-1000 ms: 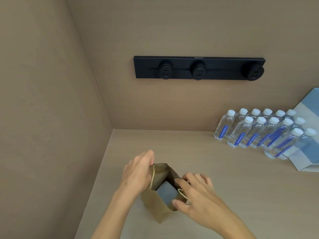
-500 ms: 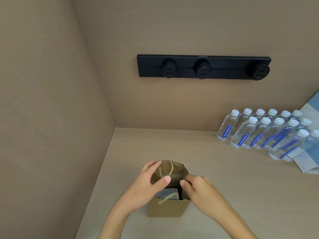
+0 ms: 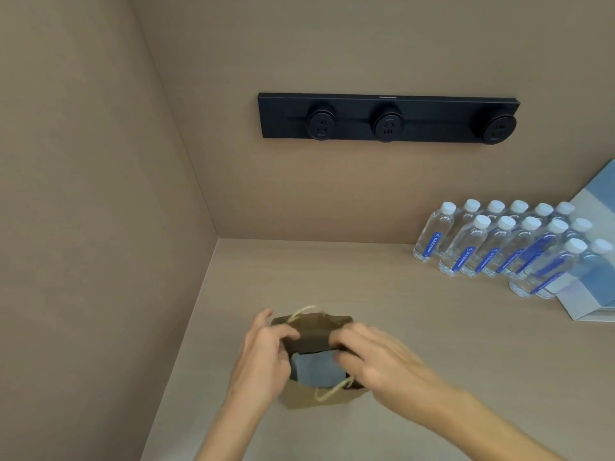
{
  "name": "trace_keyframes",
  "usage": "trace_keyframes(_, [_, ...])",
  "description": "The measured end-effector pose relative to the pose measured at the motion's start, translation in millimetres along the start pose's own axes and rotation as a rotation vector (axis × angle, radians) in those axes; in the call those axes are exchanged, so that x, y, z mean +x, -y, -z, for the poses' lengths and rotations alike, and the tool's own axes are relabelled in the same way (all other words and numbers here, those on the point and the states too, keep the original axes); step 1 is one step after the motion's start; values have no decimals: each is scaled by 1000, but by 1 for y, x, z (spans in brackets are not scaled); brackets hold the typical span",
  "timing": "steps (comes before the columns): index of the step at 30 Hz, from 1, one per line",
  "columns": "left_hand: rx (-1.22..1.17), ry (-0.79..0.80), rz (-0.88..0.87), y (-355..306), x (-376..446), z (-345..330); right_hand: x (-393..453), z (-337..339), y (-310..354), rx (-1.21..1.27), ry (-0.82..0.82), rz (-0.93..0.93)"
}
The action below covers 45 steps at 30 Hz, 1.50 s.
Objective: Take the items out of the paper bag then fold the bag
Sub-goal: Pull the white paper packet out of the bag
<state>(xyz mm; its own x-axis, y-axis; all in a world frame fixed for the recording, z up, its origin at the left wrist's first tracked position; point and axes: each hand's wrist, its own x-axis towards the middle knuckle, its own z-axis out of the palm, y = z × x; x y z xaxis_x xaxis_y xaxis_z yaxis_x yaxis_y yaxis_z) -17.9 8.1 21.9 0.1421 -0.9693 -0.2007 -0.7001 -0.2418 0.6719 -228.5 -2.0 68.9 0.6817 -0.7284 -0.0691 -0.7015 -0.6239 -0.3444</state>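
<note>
A small brown paper bag (image 3: 316, 399) with rope handles stands upright on the beige counter (image 3: 416, 327), its mouth spread wide. A grey-blue item (image 3: 314, 367) shows inside the bag. My left hand (image 3: 263, 357) grips the bag's left rim, fingers curled over the edge. My right hand (image 3: 379, 356) reaches into the mouth from the right, its fingertips at the grey-blue item; whether they hold it cannot be told. The lower part of the item is hidden by the bag.
Several clear water bottles (image 3: 499, 244) with white caps stand in rows at the back right. A blue and white box (image 3: 595, 294) sits beside them. A black socket strip (image 3: 387, 118) is mounted on the back wall. A side wall (image 3: 100, 227) closes off the left.
The bag has been turned square to me and its mouth pulled wider. Both hands have moved onto the rim, and my right hand's fingers have dipped inside toward the grey-blue item.
</note>
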Motion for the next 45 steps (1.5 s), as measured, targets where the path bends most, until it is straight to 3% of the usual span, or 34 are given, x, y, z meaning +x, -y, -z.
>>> trace_keyframes(3, [175, 123, 97, -1, -3, 5, 4, 11, 6, -297, 223, 115])
trace_keyframes(6, [188, 239, 83, -5, -9, 3, 20, 5, 9, -483, 352, 17])
trace_keyframes(9, [182, 266, 54, -9, -14, -2, 41, -9, 18, -563, 596, -102])
trace_keyframes(14, [141, 293, 6, -15, -17, -5, 79, -29, 19, -389, 887, -269])
trace_keyframes(19, [81, 298, -12, -19, -21, -7, 102, -55, 1, -187, 1016, -528])
trace_keyframes(21, [49, 297, -16, -20, -22, -7, 104, -74, -10, -127, 1001, -674])
trace_keyframes(23, [20, 294, -16, -19, -22, -7, 106, -79, -11, -135, 1004, -704])
trace_keyframes(30, [-1, 310, -7, -19, -18, -3, 110, -84, -13, -259, 816, -394])
trace_keyframes(31, [3, 314, -5, -19, -17, -3, 109, -90, -11, -350, 808, -350])
trace_keyframes(33, [6, 337, 1, -21, -17, -2, 108, -106, -12, -757, 806, -239])
trace_keyframes(35, [4, 359, -1, -23, -17, -2, 110, -116, -12, -943, 858, -150])
trace_keyframes(40, [7, 384, 0, -26, -18, -3, 109, -144, -15, -924, 855, -186])
trace_keyframes(45, [10, 369, -10, -25, -17, -2, 109, -128, -26, -773, 818, -182])
